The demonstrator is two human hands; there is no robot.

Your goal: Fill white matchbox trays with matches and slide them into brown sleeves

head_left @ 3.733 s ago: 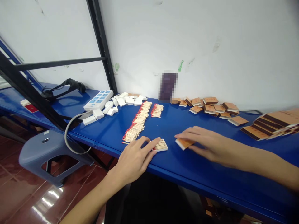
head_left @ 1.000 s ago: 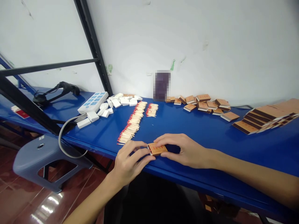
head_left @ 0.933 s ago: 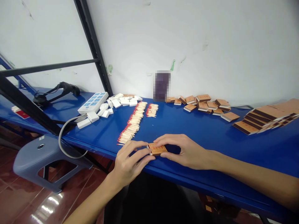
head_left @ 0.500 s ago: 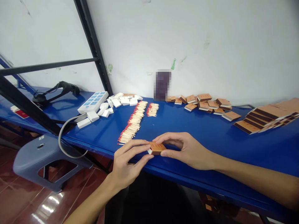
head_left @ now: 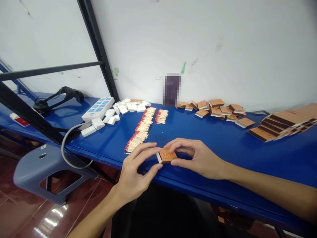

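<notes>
Blue desk (head_left: 223, 145) at 6 o'clock: a matchbox (head_left: 167, 155) is pinched closed in the right hand (head_left: 198, 158), its white drawer end being pressed by the left hand (head_left: 136, 172), loose matches (head_left: 141, 130) kept at 11 o'clock.

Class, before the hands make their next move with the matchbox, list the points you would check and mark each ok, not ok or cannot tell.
1. Matchbox held by both hands: ok. The right hand pinches it; the left hand has fingertips at its white end.
2. Tray fully pushed into the sleeve: cannot tell; a white end shows at the left.
3. Matches inside the box: cannot tell, hidden by the sleeve.
4. Loose matches apart from the hands: ok, just behind the left hand.
5. Bare table beside the box: ok.
6. Closed boxes by the wall, apart from the hands: ok.
</notes>
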